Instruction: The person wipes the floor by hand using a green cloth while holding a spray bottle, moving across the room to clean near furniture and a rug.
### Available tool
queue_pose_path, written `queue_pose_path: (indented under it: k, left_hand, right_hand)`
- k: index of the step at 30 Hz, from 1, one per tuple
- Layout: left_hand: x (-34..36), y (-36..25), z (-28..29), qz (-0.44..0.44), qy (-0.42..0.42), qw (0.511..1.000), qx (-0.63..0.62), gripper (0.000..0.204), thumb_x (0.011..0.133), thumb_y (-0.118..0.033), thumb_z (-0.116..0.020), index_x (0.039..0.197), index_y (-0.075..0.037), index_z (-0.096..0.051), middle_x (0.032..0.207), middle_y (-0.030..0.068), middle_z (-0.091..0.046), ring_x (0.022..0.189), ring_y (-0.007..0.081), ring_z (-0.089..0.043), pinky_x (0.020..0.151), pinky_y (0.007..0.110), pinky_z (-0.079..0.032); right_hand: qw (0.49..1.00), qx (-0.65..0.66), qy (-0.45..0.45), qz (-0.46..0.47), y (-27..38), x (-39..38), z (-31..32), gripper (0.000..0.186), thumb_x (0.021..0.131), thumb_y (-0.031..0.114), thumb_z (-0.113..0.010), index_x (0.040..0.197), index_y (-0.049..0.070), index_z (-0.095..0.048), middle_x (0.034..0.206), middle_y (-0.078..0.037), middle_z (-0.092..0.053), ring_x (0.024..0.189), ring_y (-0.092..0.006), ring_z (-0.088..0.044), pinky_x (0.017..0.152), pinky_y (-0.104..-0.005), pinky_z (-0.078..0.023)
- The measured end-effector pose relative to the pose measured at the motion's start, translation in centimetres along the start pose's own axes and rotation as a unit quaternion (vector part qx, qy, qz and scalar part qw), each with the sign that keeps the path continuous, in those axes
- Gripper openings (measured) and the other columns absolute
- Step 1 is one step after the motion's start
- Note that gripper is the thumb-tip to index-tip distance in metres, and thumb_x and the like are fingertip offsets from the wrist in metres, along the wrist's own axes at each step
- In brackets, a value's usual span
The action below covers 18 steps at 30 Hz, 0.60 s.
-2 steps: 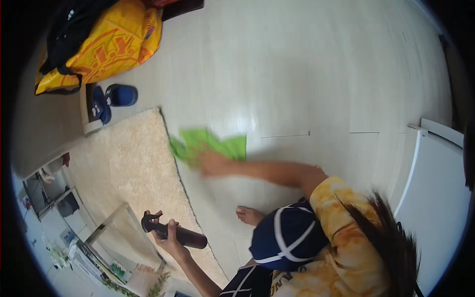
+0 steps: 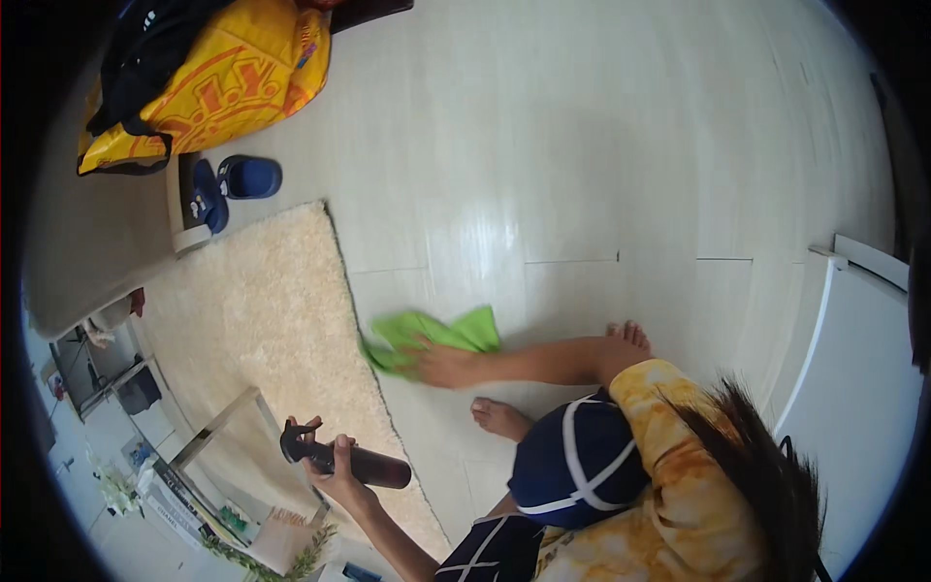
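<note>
A green cloth (image 2: 470, 330) lies on the pale floor beside the edge of a cream shaggy rug. My right hand (image 2: 448, 367) presses down on it from above, slightly blurred, with the fingers spread flat over its near part. In my left hand (image 2: 337, 477) is a dark spray bottle (image 2: 380, 469), held tilted over the rug with its black trigger head (image 2: 296, 439) toward the left. The fingers wrap around the upper part of the bottle.
The cream rug (image 2: 272, 281) covers the floor at left. Near its far corner are blue clogs (image 2: 254, 178) and a yellow bag (image 2: 247, 87). A small metal-framed table (image 2: 223, 422) stands at lower left. My bare foot (image 2: 499, 417) is close to the cloth. A white cabinet (image 2: 853, 378) stands at right.
My right hand and the green cloth have moved nearer to me along the floor. My left hand still holds the spray bottle in about the same place. The view has shifted slightly.
</note>
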<state>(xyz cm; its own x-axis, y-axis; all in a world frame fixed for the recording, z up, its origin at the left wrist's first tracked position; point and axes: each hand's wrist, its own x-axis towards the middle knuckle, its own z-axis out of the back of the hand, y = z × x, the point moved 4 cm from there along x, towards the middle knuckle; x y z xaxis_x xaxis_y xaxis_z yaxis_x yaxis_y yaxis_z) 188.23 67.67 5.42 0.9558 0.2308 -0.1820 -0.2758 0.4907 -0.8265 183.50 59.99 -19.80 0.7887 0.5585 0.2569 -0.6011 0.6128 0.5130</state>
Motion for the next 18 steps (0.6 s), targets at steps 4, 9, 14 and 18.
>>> queue_pose_path:
  k: [4, 9, 14, 18]
  left_hand:
    - [-1.1, 0.0, 4.5, -0.047, -0.048, 0.998, -0.004, 0.077, 0.073, -0.019, -0.071, 0.138, -0.007, -0.032, 0.12, 0.0109, -0.049, 0.068, 0.0147, -0.053, 0.06, 0.026, -0.046]
    - [-3.8, 3.2, 10.8, -0.003, -0.141, 0.99, -0.01, 0.07, 0.075, -0.017, -0.068, 0.136, -0.009, -0.035, 0.122, 0.0115, -0.048, 0.068, 0.0159, -0.054, 0.06, 0.027, -0.047]
    - [-6.3, 2.9, 11.5, 0.005, -0.18, 0.983, -0.04, 0.066, 0.078, -0.019, -0.066, 0.136, -0.009, -0.037, 0.124, 0.0089, -0.046, 0.068, 0.0156, -0.053, 0.058, 0.027, -0.046]
    - [-7.6, 3.1, 12.2, -0.01, -0.188, 0.982, 0.007, 0.064, 0.079, -0.019, -0.066, 0.135, -0.007, -0.038, 0.123, 0.0085, -0.048, 0.069, 0.0157, -0.053, 0.058, 0.027, -0.046]
  right_hand:
    - [0.965, 0.221, 0.039, 0.133, -1.6, -5.6, -0.4, 0.049, 0.092, 0.031, -0.039, 0.138, 0.017, -0.035, 0.146, -0.007, -0.028, 0.136, -0.0308, -0.02, 0.113, -0.0489, -0.006]
    - [0.968, -0.151, -0.144, -0.138, -26.9, -2.7, 15.9, 0.041, 0.096, 0.025, -0.034, 0.137, 0.02, -0.037, 0.142, -0.004, -0.037, 0.131, -0.0283, -0.031, 0.109, -0.0513, -0.014]
    - [0.912, -0.203, -0.186, -0.305, -28.9, 4.4, 14.8, 0.052, 0.091, 0.041, -0.038, 0.137, 0.017, -0.035, 0.142, -0.005, -0.036, 0.134, -0.0296, -0.024, 0.106, -0.0597, -0.012]
    - [0.995, -0.052, -0.014, -0.089, -7.1, 2.7, -1.0, 0.053, 0.089, 0.032, -0.044, 0.135, 0.007, -0.035, 0.142, -0.012, -0.033, 0.135, -0.0288, -0.022, 0.11, -0.0571, -0.001]
